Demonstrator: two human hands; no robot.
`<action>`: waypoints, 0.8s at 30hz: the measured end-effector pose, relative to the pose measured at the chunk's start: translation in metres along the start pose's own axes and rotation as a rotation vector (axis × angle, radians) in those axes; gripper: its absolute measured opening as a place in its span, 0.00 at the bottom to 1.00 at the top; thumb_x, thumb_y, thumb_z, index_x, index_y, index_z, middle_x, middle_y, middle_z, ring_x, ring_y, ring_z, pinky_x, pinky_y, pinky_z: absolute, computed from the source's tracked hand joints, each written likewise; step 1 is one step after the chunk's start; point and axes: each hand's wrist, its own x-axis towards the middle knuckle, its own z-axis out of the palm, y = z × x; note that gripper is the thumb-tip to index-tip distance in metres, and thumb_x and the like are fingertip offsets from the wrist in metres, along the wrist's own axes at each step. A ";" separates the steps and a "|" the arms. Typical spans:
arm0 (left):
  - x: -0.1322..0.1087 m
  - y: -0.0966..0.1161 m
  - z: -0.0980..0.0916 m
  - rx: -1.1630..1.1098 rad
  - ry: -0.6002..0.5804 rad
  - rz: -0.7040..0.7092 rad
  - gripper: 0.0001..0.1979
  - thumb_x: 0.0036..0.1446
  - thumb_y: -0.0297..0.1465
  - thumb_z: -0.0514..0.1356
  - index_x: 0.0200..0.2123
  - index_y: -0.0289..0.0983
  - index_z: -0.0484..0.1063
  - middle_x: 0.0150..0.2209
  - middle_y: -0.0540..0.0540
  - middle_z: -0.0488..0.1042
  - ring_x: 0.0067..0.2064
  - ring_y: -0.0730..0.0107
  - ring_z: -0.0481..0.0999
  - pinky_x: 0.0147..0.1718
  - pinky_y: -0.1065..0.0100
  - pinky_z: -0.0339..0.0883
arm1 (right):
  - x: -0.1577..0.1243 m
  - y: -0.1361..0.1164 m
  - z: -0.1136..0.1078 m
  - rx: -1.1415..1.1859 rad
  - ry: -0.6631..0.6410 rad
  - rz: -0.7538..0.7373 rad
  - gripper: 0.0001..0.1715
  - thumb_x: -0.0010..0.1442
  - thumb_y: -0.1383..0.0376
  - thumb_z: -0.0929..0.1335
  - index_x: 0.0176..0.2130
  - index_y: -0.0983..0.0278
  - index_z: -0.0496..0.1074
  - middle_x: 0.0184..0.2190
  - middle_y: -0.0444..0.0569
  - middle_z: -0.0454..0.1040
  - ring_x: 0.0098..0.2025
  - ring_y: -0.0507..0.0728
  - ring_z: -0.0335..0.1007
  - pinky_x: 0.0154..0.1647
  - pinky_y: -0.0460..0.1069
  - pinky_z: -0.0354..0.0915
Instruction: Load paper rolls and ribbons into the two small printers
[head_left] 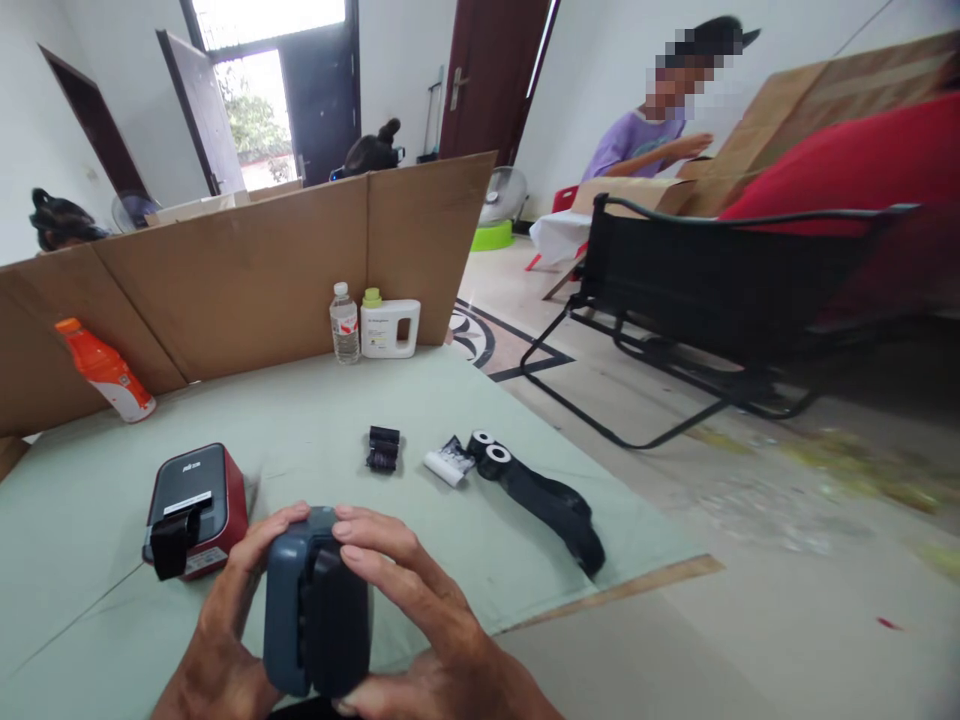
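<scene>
Both my hands hold a small boxy label printer (pixel 319 600), blue-grey on one side and black on the other, with a gap running between the two halves. My left hand (pixel 232 620) wraps its left side, fingers over the top edge. From the right, my right hand (pixel 427 590) presses fingertips on the upper black part and the thumb low down. Left of it on the table sits a red and black printer (pixel 199 510) with a black flap at its front. Farther off lie small black rolls (pixel 384 450), a white roll (pixel 450 462) and a long black strip (pixel 547 505) with two white-ringed ends.
A pale green cloth covers the table (pixel 300 430), whose right edge runs diagonally. Along the cardboard wall (pixel 285 270) stand an orange bottle (pixel 105 370), a clear water bottle (pixel 345 325) and a white jug (pixel 390 328). A black folding chair (pixel 690 280) and a seated person (pixel 645 150) are beyond.
</scene>
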 end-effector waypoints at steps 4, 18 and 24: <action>-0.004 -0.006 0.002 -0.102 0.022 -0.045 0.43 0.54 0.39 0.74 0.69 0.45 0.60 0.69 0.35 0.65 0.69 0.40 0.67 0.66 0.44 0.66 | -0.001 -0.003 0.002 -0.061 0.018 -0.031 0.48 0.59 0.62 0.78 0.69 0.63 0.57 0.61 0.63 0.70 0.69 0.70 0.64 0.68 0.66 0.67; 0.000 0.006 0.002 -0.077 -0.030 -0.028 0.41 0.55 0.43 0.72 0.68 0.46 0.61 0.68 0.35 0.67 0.67 0.40 0.70 0.63 0.46 0.70 | -0.002 -0.012 -0.003 -0.052 0.002 0.025 0.58 0.48 0.62 0.82 0.69 0.63 0.57 0.60 0.62 0.70 0.62 0.69 0.71 0.62 0.59 0.72; -0.006 0.000 0.003 -0.103 -0.006 -0.123 0.44 0.52 0.39 0.75 0.68 0.46 0.62 0.67 0.35 0.67 0.66 0.39 0.71 0.64 0.46 0.69 | -0.004 -0.014 -0.004 -0.046 -0.008 0.105 0.58 0.47 0.61 0.81 0.69 0.63 0.59 0.60 0.60 0.69 0.62 0.68 0.71 0.63 0.58 0.71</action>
